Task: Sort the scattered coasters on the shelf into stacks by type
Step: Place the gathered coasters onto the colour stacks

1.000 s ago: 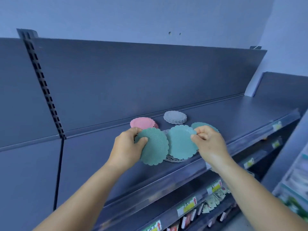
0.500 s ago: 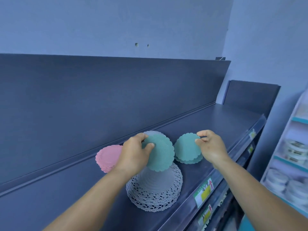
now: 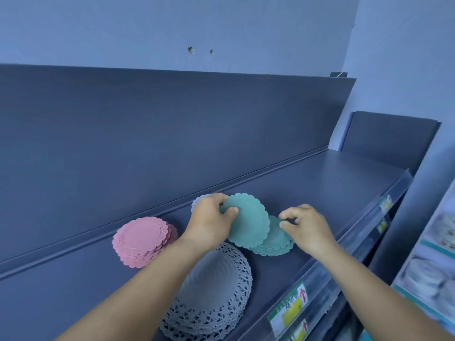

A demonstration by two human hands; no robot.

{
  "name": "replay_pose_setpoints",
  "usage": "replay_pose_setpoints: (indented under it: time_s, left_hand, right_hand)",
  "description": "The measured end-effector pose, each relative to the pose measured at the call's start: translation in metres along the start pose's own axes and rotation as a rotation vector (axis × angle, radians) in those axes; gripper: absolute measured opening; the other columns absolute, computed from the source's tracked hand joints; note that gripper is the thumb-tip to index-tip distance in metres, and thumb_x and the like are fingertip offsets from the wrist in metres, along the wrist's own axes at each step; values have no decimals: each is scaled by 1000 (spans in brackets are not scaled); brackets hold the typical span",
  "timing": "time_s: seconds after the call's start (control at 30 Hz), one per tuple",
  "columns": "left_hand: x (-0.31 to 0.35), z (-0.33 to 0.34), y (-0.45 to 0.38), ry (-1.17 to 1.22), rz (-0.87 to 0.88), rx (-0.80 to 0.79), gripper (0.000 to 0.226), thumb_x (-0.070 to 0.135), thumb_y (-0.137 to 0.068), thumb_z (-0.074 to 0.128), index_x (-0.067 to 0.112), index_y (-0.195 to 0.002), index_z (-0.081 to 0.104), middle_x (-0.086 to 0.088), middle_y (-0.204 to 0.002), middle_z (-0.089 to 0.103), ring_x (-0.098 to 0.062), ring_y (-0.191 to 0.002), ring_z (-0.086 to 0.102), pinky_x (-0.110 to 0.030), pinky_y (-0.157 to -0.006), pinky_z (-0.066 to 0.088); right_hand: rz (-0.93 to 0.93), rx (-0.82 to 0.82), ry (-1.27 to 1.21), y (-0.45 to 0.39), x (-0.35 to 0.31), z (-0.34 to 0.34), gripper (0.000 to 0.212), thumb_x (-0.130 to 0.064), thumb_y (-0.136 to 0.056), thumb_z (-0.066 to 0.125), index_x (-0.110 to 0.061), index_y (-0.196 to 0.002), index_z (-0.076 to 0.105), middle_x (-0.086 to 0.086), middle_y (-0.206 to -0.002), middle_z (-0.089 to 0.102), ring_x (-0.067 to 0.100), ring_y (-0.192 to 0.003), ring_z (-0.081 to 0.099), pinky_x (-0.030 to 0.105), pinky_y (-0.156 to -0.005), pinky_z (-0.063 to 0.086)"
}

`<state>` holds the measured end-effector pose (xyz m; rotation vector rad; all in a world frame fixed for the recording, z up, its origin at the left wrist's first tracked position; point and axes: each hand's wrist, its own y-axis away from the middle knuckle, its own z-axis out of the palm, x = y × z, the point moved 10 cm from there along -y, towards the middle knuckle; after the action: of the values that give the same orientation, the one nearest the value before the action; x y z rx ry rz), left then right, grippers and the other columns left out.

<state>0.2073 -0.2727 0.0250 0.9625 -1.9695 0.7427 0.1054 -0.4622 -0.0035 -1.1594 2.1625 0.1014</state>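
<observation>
A person's two bare arms reach from the 6 o'clock edge of the view onto a dark blue shop shelf (image 3: pixel 320 178). The left hand (image 3: pixel 209 223) grips a teal scalloped coaster (image 3: pixel 248 220), thumb on its face and fingers curled behind its edge, holding it tilted above the shelf near the centre. Just at 4 o'clock from that coaster lies a stack of teal coasters (image 3: pixel 277 242), partly covered by the held one. The right hand (image 3: pixel 307 228) hovers at the stack's 3 o'clock side with fingers curled; its fingertips seem to touch the top teal coaster, though whether they pinch it is unclear. At 9 o'clock from the left hand sits a stack of pink scalloped coasters (image 3: pixel 142 241), slightly fanned. At 6 o'clock from the hands, under the left forearm, rests a pile of larger grey lace-edged coasters (image 3: pixel 221 291). A sliver of small grey coasters (image 3: pixel 199 201) peeks out behind the left hand at 11 o'clock. A price label (image 3: pixel 290 308) with a red arrow is fixed to the shelf's front rail at 5 o'clock
</observation>
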Motion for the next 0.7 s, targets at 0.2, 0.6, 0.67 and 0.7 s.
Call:
replay_pose_setpoints:
  time_s: [0.2, 0.6, 0.67, 0.7]
  left_hand:
    - [11, 44, -12, 29, -73, 19, 16, 18, -90, 57, 20, -105, 51, 3, -92, 60, -16, -78, 55, -26, -70, 44]
    - [9, 82, -5, -798, -67, -77, 26, 26, -95, 45, 11, -110, 59, -12, -123, 48, -30, -114, 43, -34, -95, 38]
    - [8, 82, -1, -823, -65, -77, 28, 29, -96, 42, 12, -113, 57, -11, -124, 49, -29, -115, 41, -34, -95, 37]
    - [7, 80, 2, -832, -65, -66, 30, 30, -96, 41, 13, -117, 55, -9, -125, 49, -28, -116, 40, -33, -96, 36]
  right_hand:
    - [-37, -187, -387, -3, -8, -4, 25, -28, -84, 63, -28, -109, 65, -10, -95, 70, 8, -92, 64, 29, -85, 51]
    - [-270, -275, 106, -15, -8, 17, 33, -32, -93, 53, -26, -124, 60, -6, -129, 46, 17, -117, 45, 30, -96, 42]
    - [-319, -277, 198, -13, -13, 17, 35, -34, -94, 49, -27, -128, 55, -9, -133, 43, 18, -123, 35, 30, -99, 38]
    - [-347, -276, 230, -11, -17, 18, 37, -35, -95, 47, -27, -131, 52, -10, -135, 42, 18, -124, 33, 29, -101, 36]
